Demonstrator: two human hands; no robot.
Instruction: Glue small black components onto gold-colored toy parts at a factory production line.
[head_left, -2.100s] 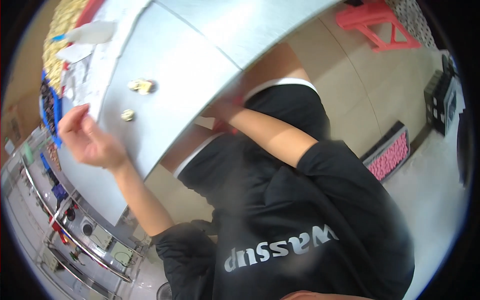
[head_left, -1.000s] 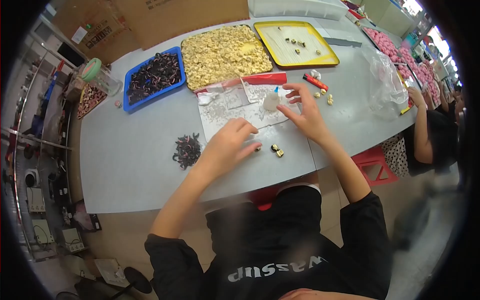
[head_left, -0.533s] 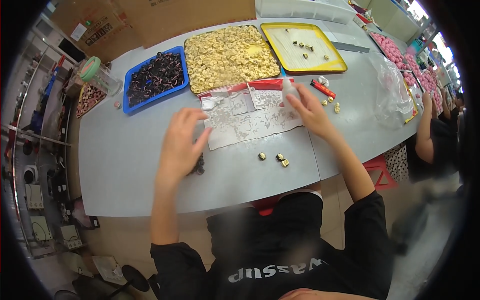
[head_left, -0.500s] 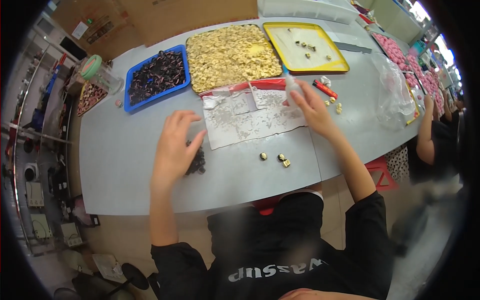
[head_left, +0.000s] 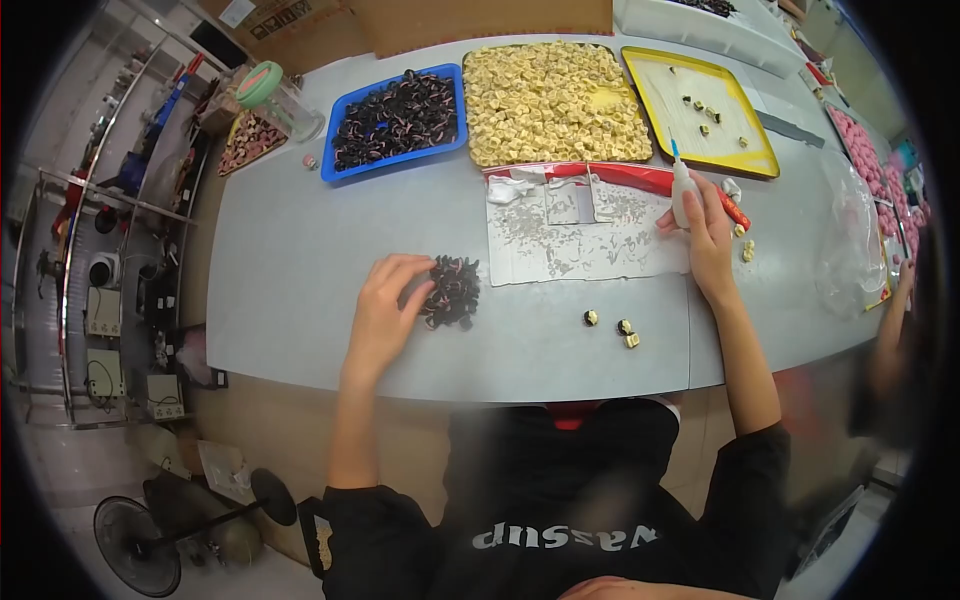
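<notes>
My left hand [head_left: 388, 308] is at the left edge of a loose pile of small black pieces [head_left: 455, 292] with some pinkish parts. Its thumb and forefinger are apart and curved toward the pile, with nothing visible between them. My right hand [head_left: 708, 235] grips a small white squeeze bottle [head_left: 684, 200], its thin blue needle tip pointing up and away from me. The bottle is over the right end of a white cardboard sheet [head_left: 540, 255] marked with grey patches. Between the hands, closer to me, lie several small gold-and-black pieces [head_left: 624, 327].
Along the back stand a blue tray [head_left: 327, 150] of black pieces, a tray heaped with gold pieces [head_left: 555, 100] and a yellow-rimmed tray [head_left: 700, 165]. A lidded clear jar [head_left: 285, 105] is at left. Crumpled clear plastic [head_left: 850, 255] lies at right, near another person's arm [head_left: 897, 310].
The whole view has shifted, so the table appears farther right. My left hand has come down beside the black pile. My right hand still holds the bottle, now tilted more upright.
</notes>
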